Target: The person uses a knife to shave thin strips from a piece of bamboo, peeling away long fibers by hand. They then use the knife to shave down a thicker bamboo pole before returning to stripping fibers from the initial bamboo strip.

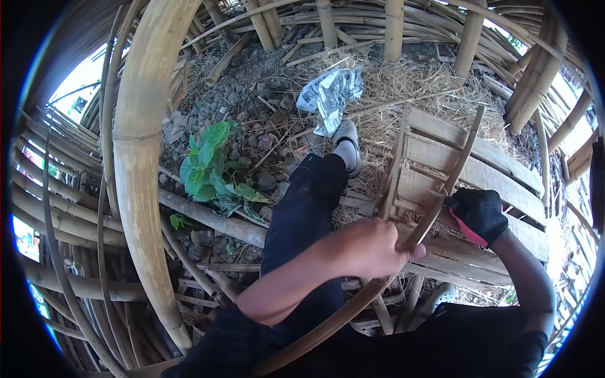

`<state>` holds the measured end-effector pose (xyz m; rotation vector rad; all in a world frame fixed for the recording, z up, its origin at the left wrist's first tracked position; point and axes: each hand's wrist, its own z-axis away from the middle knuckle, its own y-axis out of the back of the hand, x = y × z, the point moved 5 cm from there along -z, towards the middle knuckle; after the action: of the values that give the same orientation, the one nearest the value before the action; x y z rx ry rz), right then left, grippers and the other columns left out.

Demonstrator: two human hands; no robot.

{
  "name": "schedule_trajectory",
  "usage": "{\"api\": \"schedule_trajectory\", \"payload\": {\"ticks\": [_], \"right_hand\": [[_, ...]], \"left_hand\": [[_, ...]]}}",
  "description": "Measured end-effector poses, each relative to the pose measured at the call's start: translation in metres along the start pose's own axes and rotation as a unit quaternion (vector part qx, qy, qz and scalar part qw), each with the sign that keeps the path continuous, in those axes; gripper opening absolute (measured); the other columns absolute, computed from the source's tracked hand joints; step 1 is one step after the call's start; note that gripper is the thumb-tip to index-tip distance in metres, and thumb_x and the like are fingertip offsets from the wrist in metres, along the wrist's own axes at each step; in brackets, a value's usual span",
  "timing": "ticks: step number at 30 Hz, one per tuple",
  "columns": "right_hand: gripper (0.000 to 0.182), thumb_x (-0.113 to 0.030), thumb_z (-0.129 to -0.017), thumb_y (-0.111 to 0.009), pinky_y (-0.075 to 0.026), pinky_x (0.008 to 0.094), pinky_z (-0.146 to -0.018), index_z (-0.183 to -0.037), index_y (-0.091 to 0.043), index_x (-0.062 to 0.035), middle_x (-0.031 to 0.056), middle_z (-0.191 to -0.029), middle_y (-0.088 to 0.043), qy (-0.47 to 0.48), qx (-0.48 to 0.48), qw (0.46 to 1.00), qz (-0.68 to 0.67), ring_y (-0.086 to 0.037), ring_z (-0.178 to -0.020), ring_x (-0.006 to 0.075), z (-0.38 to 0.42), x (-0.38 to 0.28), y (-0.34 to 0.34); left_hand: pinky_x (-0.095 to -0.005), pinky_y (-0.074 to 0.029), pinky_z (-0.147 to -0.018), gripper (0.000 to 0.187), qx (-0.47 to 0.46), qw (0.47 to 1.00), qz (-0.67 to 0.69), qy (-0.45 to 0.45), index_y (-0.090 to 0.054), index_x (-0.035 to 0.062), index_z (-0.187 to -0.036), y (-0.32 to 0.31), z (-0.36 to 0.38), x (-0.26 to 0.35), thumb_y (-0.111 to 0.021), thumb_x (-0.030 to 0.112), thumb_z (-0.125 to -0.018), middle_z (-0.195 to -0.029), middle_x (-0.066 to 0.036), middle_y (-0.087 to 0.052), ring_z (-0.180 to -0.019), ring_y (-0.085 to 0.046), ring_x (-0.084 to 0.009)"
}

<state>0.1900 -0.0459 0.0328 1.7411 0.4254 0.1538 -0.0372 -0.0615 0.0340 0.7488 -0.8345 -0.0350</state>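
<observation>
My bare left hand (377,247) is closed around a long bamboo strip (353,310), with the thumb lying along it. The strip runs from beside my body up past a wooden slatted crate (435,154). My right hand (477,214), in a black glove with a pink palm side, is curled closed right beside the strip, above the crate. What its fingers hold, if anything, is hidden. A small pale curl or sliver (441,191) shows on the strip by the gloved knuckles.
A thick bamboo pole (138,151) rises at the left. Crumpled printed sheeting (332,94) lies on straw near my shoe (346,135). A leafy green plant (203,167) grows from stony ground. Stacked bamboo (82,214) and upright bamboo posts (394,31) surround me.
</observation>
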Motion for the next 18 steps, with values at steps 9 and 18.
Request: {"api": "schedule_trajectory", "payload": {"ticks": [9,18], "right_hand": [[0.026,-0.035,-0.093,-0.063,-0.054,0.0413,-0.065,-0.091,-0.073,-0.0113,0.0143,-0.081,-0.069,-0.057,-0.012,0.998,-0.032,-0.068,-0.073,0.0317,0.001,0.011,0.006],[0.028,-0.016,-0.091,-0.063,-0.056,0.033,-0.07,-0.118,-0.07,-0.0181,0.006,-0.095,-0.071,0.063,0.041,0.997,-0.012,-0.068,-0.077,0.0213,0.021,0.049,0.002]], "left_hand": [[-0.0229,-0.043,-0.043,0.047,-0.017,0.926,0.375,-0.037,-0.046,-0.0037,-0.127,-0.035,-0.012,0.003,-0.065,0.022,-0.093,-0.073,0.0,-0.055,-0.047,-0.053,-0.0068],[-0.0169,-0.032,-0.038,0.044,-0.116,0.853,0.5,-0.099,-0.041,-0.0089,-0.133,0.007,-0.011,0.004,-0.056,0.01,-0.096,-0.065,0.005,-0.048,-0.039,-0.041,-0.0005]]}}
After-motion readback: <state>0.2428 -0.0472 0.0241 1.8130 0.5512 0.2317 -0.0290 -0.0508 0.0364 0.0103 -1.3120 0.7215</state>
